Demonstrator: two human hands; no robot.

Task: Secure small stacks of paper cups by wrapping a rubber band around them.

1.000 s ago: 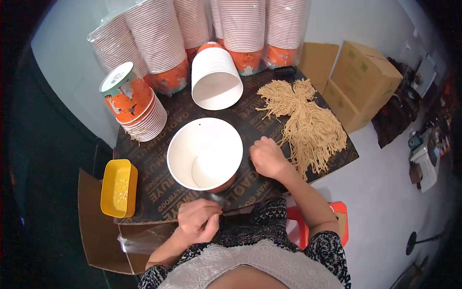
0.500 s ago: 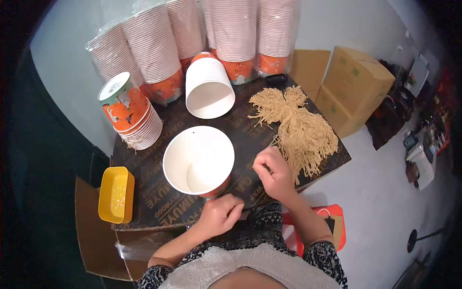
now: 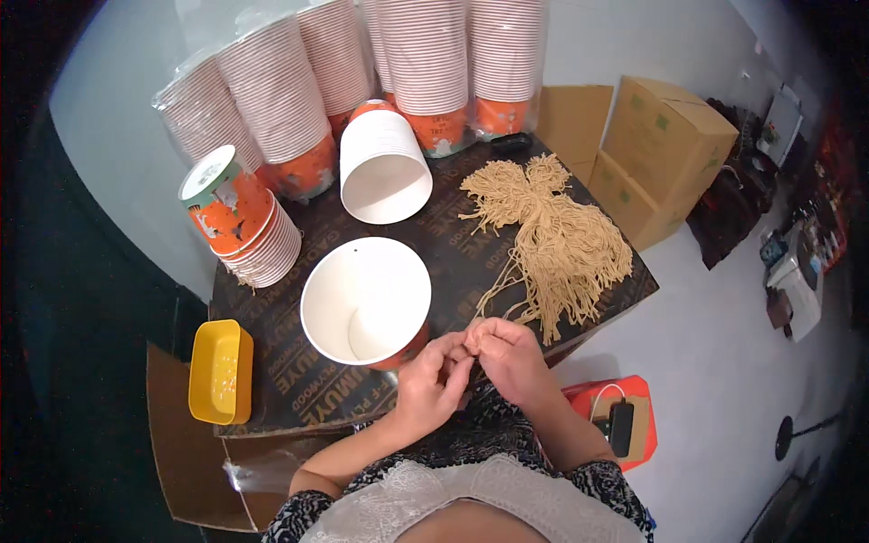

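Observation:
My left hand (image 3: pixel 431 387) and my right hand (image 3: pixel 512 364) meet at the near edge of the table, fingertips together. A thin tan cord (image 3: pixel 490 295) runs from the bundle of tan cords (image 3: pixel 568 253) to the pinched fingers of my right hand. The fingers of my left hand are closed against them; what they pinch is hidden. Just left of the hands stands an open white-lined paper bucket (image 3: pixel 365 303), with a small dark hole near its far rim. Behind it another bucket (image 3: pixel 386 185) lies on its side, mouth toward me.
Plastic-wrapped stacks of paper buckets (image 3: pixel 276 90) line the back. A nested stack of orange buckets (image 3: pixel 237 213) is at the left. A yellow tray (image 3: pixel 220 371) holding small white bits sits at the left edge. Cardboard boxes (image 3: pixel 665 149) stand beyond the table at the right.
My right hand has drawn a cord from the bundle toward me and lower. My left hand has risen from beside the bucket to meet it. The view has shifted slightly.

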